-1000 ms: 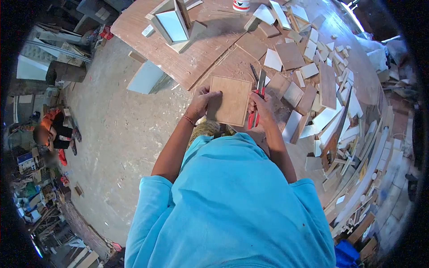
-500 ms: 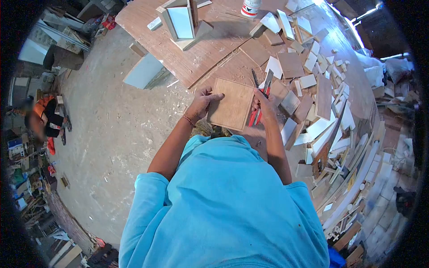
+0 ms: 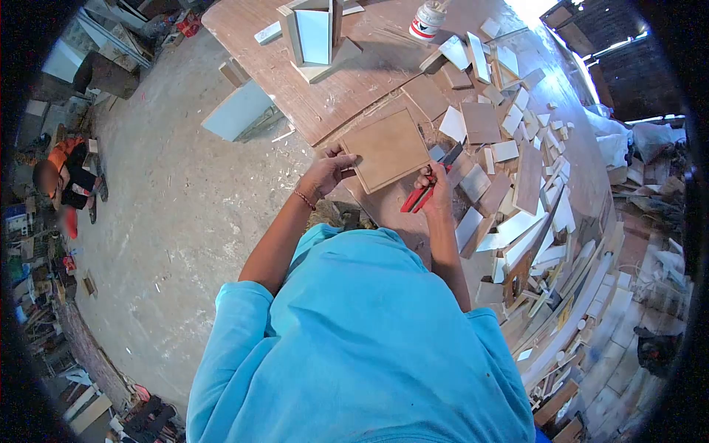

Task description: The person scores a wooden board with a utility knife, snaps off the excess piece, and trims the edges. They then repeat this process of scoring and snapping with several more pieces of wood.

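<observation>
A flat square wooden panel [image 3: 385, 151] with a narrow border line is held up in front of my body, above the table's near edge. My left hand [image 3: 329, 173] pinches its left edge, thumb on top. A beaded bracelet is on that wrist. My right hand [image 3: 437, 188] is closed around a red-handled tool [image 3: 418, 198] with a dark blade pointing away to the upper right; its exact kind is partly hidden by the fingers. The fingers of this hand are at the panel's lower right corner, seemingly touching it.
Many wood offcuts [image 3: 481, 122] lie over the right side of the wooden table [image 3: 325, 103]. A white glue tub [image 3: 427, 21] and a small box-like wooden assembly [image 3: 313, 37] stand at the back. A white-faced board [image 3: 238, 111] leans left of the table. Another person [image 3: 72, 173] sits far left.
The panel has turned counterclockwise and moved slightly up. The red-handled tool has tilted further to the right in my right hand. My left hand still grips the panel's left edge.
</observation>
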The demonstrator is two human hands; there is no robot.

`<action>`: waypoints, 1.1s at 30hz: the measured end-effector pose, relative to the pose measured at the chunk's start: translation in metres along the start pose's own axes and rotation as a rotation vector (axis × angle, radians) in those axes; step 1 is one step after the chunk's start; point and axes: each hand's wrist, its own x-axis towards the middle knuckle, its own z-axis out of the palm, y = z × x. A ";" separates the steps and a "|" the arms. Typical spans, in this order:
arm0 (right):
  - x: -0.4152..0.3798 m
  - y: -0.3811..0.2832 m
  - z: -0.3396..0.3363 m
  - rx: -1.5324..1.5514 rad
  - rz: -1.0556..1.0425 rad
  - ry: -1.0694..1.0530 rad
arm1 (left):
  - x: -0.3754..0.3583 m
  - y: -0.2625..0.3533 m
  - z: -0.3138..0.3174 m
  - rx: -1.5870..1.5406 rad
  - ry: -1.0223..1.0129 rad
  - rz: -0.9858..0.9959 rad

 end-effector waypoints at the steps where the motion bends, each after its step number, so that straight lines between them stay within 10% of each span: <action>1: -0.001 0.001 0.001 -0.022 0.019 -0.002 | 0.004 -0.001 -0.002 0.023 0.025 0.021; 33: -0.018 -0.004 0.011 -0.371 0.205 -0.018 | 0.008 0.015 -0.022 0.220 0.155 0.010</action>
